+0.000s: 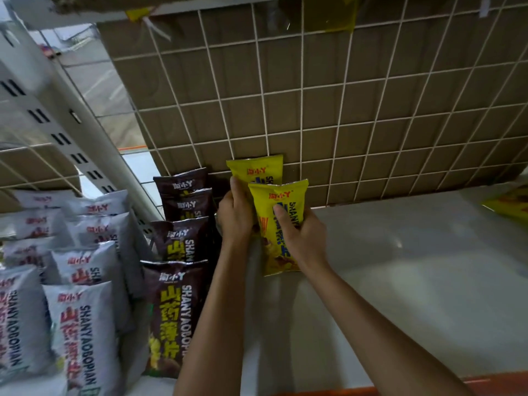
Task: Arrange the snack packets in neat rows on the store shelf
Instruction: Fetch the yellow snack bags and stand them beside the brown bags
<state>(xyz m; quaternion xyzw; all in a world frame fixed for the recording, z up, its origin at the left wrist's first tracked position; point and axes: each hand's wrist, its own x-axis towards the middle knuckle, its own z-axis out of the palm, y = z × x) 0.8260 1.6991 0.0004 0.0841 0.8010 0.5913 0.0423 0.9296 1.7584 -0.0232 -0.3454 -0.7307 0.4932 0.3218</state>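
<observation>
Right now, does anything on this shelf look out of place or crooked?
Yes: one yellow packet lies alone at the shelf's far right edge, well apart from the packet rows.

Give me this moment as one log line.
phase: placing yellow row | left hand holds rear yellow packet by wire grid | right hand grips front yellow packet | brown packets to left

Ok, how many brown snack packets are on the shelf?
4 in one row: front brown packet, second packet, third packet, rearmost packet by the wire grid. Others may hide between.
</observation>
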